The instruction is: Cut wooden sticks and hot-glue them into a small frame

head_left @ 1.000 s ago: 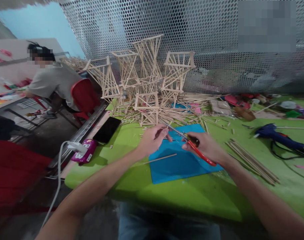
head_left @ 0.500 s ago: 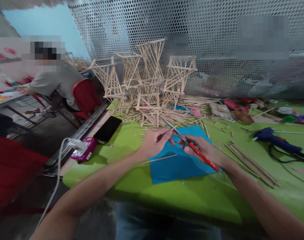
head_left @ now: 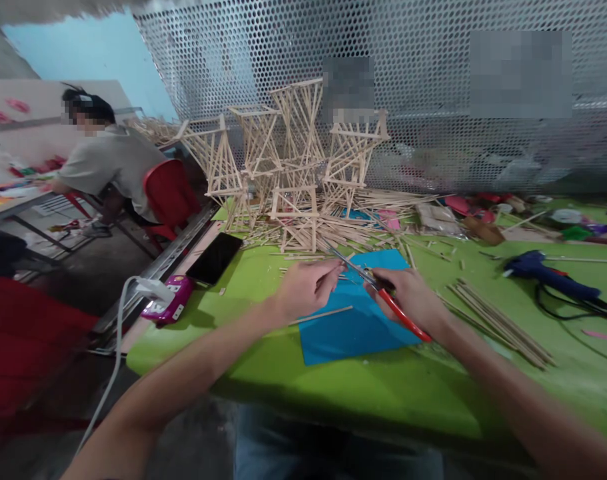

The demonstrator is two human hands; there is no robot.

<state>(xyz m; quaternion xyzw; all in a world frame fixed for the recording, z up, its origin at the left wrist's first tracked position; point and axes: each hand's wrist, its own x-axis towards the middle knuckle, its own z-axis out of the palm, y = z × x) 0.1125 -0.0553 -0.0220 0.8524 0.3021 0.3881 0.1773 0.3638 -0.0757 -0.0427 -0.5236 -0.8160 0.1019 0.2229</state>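
Note:
My right hand (head_left: 408, 297) grips a pair of red-handled scissors (head_left: 402, 315). Their metal blades point up and left, reaching the fingertips of the other hand. With fingers pinched together, my left hand (head_left: 308, 287) holds a thin wooden stick, mostly hidden by the fingers and blades. Below both hands lies a blue sheet (head_left: 353, 340) on the green tabletop. One loose stick (head_left: 326, 315) rests across the sheet's left edge, under my left hand. Just beyond stands a framework of thin wooden sticks (head_left: 296, 203) with several flared towers.
A bundle of sticks (head_left: 500, 323) and a dark blue glue gun (head_left: 553, 275) with its cable lie to the right. On the left are a black phone (head_left: 216, 259) and a purple power adapter (head_left: 169, 299). A perforated metal screen (head_left: 423, 80) rises behind. Another person (head_left: 113, 157) sits at far left.
My right hand has shifted slightly, its fingers drawn closer around the scissor handles. My left hand has turned a little, and the stick end at its fingertips shows less. The view moved slightly.

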